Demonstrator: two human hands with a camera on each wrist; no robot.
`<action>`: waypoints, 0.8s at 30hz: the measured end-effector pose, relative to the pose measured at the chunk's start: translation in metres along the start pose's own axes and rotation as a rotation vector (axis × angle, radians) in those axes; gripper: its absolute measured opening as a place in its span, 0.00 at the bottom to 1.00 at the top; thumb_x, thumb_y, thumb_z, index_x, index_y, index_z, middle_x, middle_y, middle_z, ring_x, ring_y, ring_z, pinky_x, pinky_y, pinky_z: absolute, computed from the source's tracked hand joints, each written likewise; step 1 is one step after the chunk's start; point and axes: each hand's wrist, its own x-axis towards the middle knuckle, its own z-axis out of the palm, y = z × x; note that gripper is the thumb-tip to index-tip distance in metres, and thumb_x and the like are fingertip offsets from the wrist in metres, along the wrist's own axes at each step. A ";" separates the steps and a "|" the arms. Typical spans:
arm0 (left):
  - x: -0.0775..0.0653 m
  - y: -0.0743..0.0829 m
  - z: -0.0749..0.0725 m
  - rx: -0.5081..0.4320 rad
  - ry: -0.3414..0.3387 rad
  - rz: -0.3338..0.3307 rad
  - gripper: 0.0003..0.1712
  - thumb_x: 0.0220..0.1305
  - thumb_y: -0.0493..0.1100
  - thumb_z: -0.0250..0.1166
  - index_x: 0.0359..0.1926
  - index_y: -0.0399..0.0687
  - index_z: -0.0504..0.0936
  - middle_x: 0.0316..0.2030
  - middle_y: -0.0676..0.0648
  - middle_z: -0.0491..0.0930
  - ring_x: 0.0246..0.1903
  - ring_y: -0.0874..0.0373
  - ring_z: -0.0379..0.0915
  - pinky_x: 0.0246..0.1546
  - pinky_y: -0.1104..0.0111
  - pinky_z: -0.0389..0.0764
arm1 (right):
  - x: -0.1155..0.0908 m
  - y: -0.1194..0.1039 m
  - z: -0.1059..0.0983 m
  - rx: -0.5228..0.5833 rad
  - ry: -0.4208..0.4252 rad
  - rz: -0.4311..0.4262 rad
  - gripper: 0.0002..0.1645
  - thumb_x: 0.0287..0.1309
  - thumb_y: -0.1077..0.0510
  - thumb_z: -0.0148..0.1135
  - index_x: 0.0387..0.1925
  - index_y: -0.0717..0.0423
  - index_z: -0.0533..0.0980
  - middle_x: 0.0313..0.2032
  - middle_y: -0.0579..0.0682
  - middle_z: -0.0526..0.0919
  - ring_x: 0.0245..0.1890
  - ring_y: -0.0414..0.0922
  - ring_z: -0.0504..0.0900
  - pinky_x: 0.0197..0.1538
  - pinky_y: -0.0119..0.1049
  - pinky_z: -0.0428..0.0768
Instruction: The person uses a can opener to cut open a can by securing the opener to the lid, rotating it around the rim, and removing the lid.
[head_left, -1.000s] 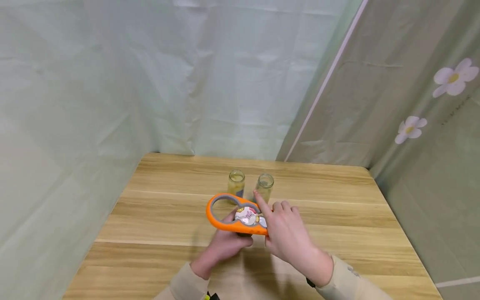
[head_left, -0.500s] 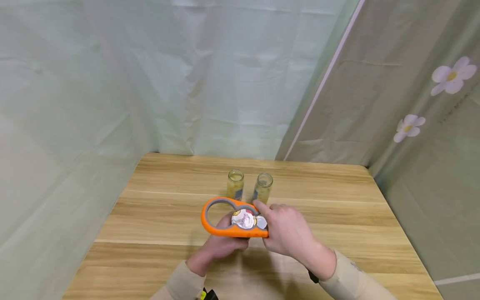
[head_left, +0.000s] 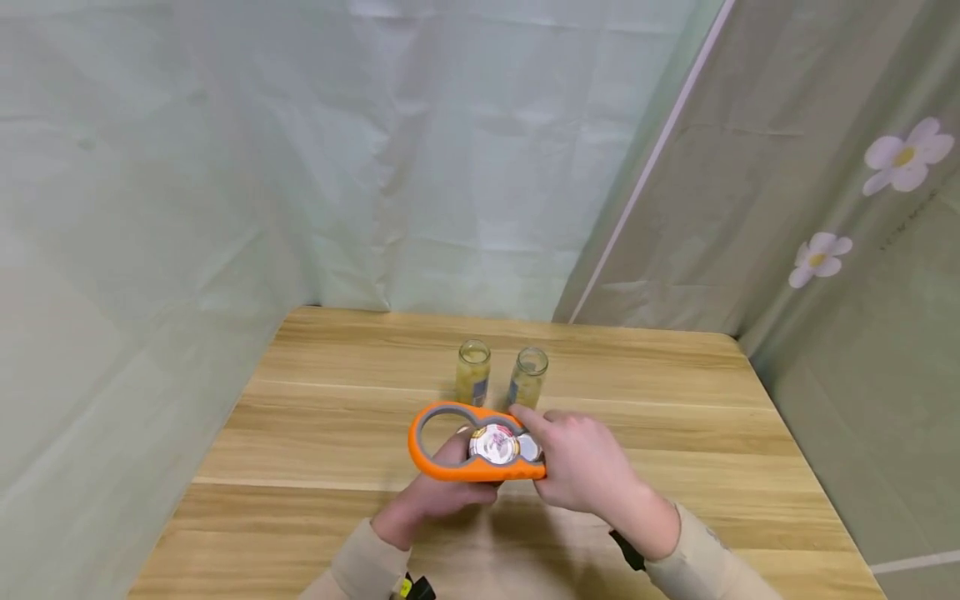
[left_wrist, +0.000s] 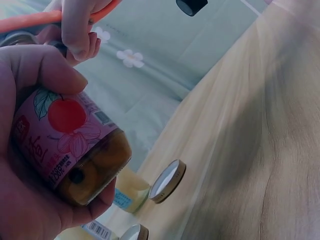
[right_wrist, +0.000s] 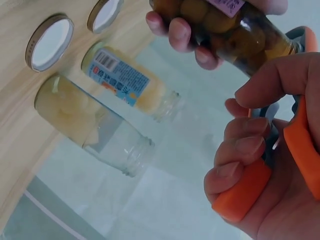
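My left hand grips a small glass jar of brown fruit. Its pink label shows a red fruit, and in the left wrist view the jar is tilted. Around its patterned metal lid sits an orange and grey jar opener, with the lid in the middle one of its openings. My right hand has its fingers curled round the opener's handle end, the index finger stretched along the far side. Most of the jar is hidden beneath the opener in the head view.
Two lidless glass jars with pale yellow contents stand behind my hands. Near them on the wooden table lie two gold-rimmed lids, white inner faces showing. Pale curtains hang at the back and sides.
The opener has turned slightly counter-clockwise over the jar in the head view, its looped end coming nearer my body. My right hand has come a little nearer too. Both holds stay.
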 end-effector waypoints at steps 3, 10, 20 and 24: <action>-0.001 0.001 -0.001 -0.031 -0.030 -0.009 0.52 0.37 0.17 0.57 0.70 0.40 0.62 0.63 0.43 0.73 0.58 0.46 0.70 0.59 0.67 0.72 | -0.001 0.001 0.001 0.008 0.011 -0.014 0.42 0.29 0.58 0.62 0.56 0.38 0.75 0.18 0.33 0.63 0.15 0.34 0.63 0.15 0.32 0.66; -0.003 0.003 -0.003 -0.029 -0.052 -0.059 0.52 0.40 0.19 0.59 0.71 0.44 0.63 0.64 0.44 0.73 0.60 0.48 0.69 0.61 0.66 0.71 | -0.003 0.003 -0.001 0.030 0.017 -0.035 0.45 0.24 0.60 0.61 0.56 0.39 0.76 0.19 0.33 0.65 0.16 0.34 0.63 0.17 0.32 0.66; -0.002 0.003 -0.004 -0.004 -0.086 -0.057 0.50 0.41 0.20 0.58 0.70 0.49 0.64 0.62 0.51 0.74 0.58 0.48 0.70 0.61 0.65 0.71 | -0.003 0.004 -0.005 0.012 0.017 -0.058 0.46 0.23 0.59 0.62 0.57 0.39 0.76 0.20 0.34 0.67 0.17 0.35 0.65 0.17 0.33 0.68; -0.004 -0.002 -0.004 -0.015 -0.110 -0.070 0.51 0.43 0.19 0.59 0.71 0.51 0.65 0.63 0.51 0.73 0.59 0.48 0.69 0.61 0.64 0.71 | -0.004 0.004 -0.005 0.011 0.004 -0.068 0.46 0.24 0.59 0.61 0.58 0.39 0.75 0.19 0.34 0.66 0.16 0.35 0.65 0.17 0.33 0.67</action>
